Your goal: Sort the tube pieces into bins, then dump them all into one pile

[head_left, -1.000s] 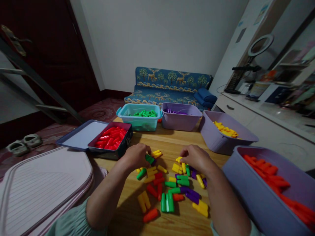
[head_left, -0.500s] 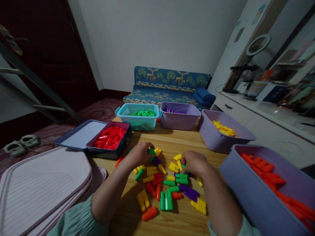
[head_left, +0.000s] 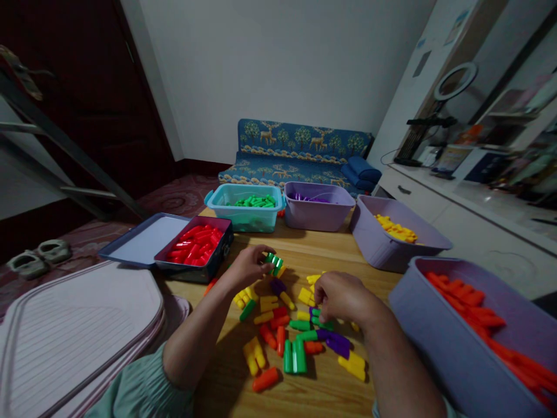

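Note:
Colourful plastic building blocks lie scattered across the wooden table [head_left: 230, 371]. A ridged green block [head_left: 275, 264] is pinched by the fingertips of my left hand [head_left: 251, 268], above a few yellow blocks. My right hand [head_left: 342, 295] is closed, fingers pointing down on another green block [head_left: 322, 323]; the fingers hide part of it. Yellow blocks [head_left: 307, 296] lie just left of this hand. A purple block [head_left: 278, 286] joined to a yellow one rests between the hands. Closer to me are a wide green block [head_left: 295, 356] and an orange block [head_left: 265, 379].
A metal box [head_left: 224, 244] of red blocks stands open at left. Behind are a turquoise basket [head_left: 248, 222] of green blocks and a lilac basket [head_left: 317, 216] of purple ones. Lilac bins of yellow [head_left: 374, 247] and orange blocks [head_left: 452, 342] line the right.
My left hand has moved slightly up and left, turning the green block so its ridges show. My right hand has shifted toward me, from beside the yellow blocks onto a green block.

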The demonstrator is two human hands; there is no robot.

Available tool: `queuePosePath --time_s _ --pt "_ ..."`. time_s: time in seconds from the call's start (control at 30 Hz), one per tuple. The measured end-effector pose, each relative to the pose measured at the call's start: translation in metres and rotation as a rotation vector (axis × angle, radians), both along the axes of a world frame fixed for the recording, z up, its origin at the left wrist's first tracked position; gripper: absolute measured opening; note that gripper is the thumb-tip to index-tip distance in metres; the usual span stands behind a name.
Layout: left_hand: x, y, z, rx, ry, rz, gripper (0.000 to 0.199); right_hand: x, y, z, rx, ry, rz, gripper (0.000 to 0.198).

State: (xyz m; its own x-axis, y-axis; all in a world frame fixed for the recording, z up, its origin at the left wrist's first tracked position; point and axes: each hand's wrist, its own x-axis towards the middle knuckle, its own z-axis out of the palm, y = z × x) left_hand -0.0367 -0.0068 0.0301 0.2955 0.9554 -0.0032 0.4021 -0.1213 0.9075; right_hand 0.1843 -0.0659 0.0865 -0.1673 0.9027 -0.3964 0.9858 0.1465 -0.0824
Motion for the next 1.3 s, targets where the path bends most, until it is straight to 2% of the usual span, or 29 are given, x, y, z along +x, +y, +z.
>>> queuePosePath --time_s 0.2,0.53,0.73,0.9,1.0,1.1,1.2,1.3 --pt "0.003 -0.001 0.002 -0.089 -0.128 0.046 0.037 -0.011 0.004 -0.016 0.009 -0.101 0.084 0.037" --pt "0.01 0.001 -0.003 -0.279 -0.447 0.056 0.045 -0.007 0.004 -0.014 0.048 -0.049 0.012 0.033" --pt "0.006 0.001 -0.006 -0.284 -0.487 0.059 0.046 -0.008 0.003 -0.011 0.025 -0.065 0.001 0.034" --pt "0.007 0.001 -0.005 -0.307 -0.496 0.059 0.045 -0.001 0.003 -0.018 0.072 -0.011 0.066 0.028" --pt "0.008 0.0 -0.004 -0.324 -0.488 0.042 0.048 0.004 0.005 -0.019 0.116 0.107 0.054 0.024" --pt "0.009 -0.002 -0.004 -0.349 -0.504 -0.029 0.05 0.003 0.011 -0.02 0.223 0.327 0.006 0.022" --pt "0.012 -0.005 -0.004 -0.384 -0.528 -0.085 0.051 -0.006 0.02 -0.027 0.325 0.582 -0.123 0.02" --pt "0.016 -0.008 -0.004 -0.41 -0.551 -0.097 0.055 -0.022 0.027 -0.044 0.399 0.807 -0.283 0.023"
